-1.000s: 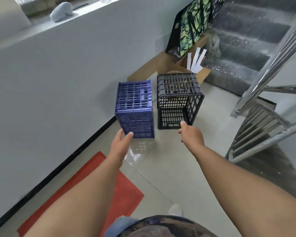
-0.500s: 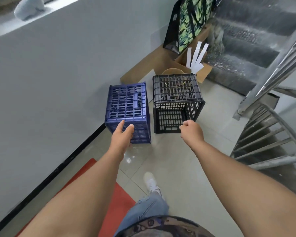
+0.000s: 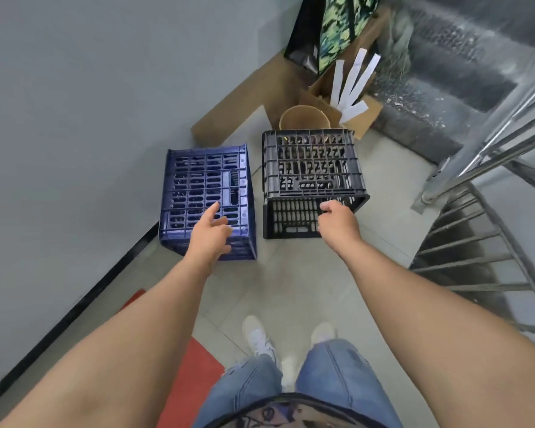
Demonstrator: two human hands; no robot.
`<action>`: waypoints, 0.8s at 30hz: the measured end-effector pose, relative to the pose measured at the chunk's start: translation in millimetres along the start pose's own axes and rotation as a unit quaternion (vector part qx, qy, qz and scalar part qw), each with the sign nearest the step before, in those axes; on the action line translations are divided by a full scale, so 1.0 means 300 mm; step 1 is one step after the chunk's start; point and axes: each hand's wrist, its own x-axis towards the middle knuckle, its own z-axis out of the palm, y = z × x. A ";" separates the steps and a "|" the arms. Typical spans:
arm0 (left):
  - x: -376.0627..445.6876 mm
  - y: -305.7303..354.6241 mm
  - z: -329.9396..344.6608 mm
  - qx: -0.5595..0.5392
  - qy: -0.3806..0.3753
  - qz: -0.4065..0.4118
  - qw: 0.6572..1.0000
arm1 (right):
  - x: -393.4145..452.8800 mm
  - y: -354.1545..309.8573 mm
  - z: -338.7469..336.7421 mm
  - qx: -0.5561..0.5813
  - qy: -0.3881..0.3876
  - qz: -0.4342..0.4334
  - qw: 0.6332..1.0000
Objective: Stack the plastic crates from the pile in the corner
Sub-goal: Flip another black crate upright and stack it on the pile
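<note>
Both hands had closed in on the crates. The left hand (image 3: 212, 233) hovered open over the blue crate (image 3: 206, 193); the right hand (image 3: 337, 222), fingers curled, reached the black crate (image 3: 312, 174), grip unclear. Lifting looked imminent.

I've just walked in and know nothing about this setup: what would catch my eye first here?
Two plastic crates side by side on the tiled floor: a blue crate by the grey wall and a black crate to its right, both tipped on their sides. The left hand reaches over the blue one with fingers spread; the right hand, fingers curled, is at the black one's front edge. Behind them, cardboard clutters the corner below the stairs.
</note>
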 end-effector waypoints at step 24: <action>0.448 0.003 0.417 -0.012 0.093 -0.085 0.992 | 0.714 0.047 0.028 -0.326 -0.174 -0.172 0.913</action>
